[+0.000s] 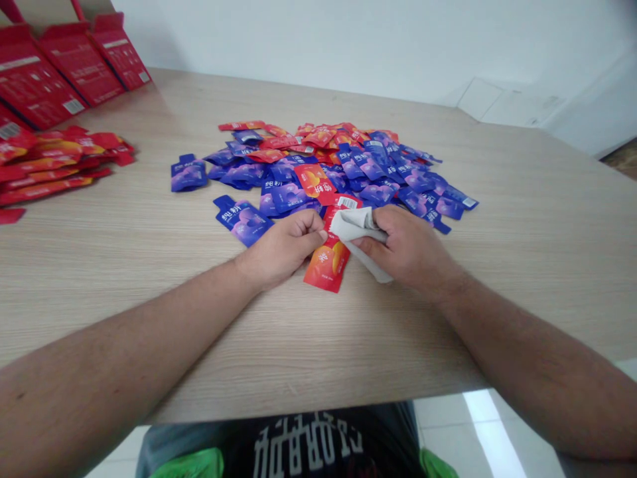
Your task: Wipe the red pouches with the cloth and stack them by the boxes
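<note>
My left hand (286,249) is closed, its thumb and finger pinching the left edge of a red-orange packet (328,262) with fruit printed on it. This packet lies near the middle of the table, in front of the pile. A folded pale grey cloth (361,227) is gripped in my right hand (411,245), and its tip touches or overlaps the packet's upper part. Just behind both hands is a heap of purple packets (291,196) and red packets (321,136). One purple packet (243,222) lies beside my left hand, partly covered by it.
At the left, a stack of red packets (54,159) lies before several red cartons (79,63) with raised flaps. A lone purple packet (188,174) sits left of the heap. The white wall (318,53) borders the wooden table (318,358) at the back.
</note>
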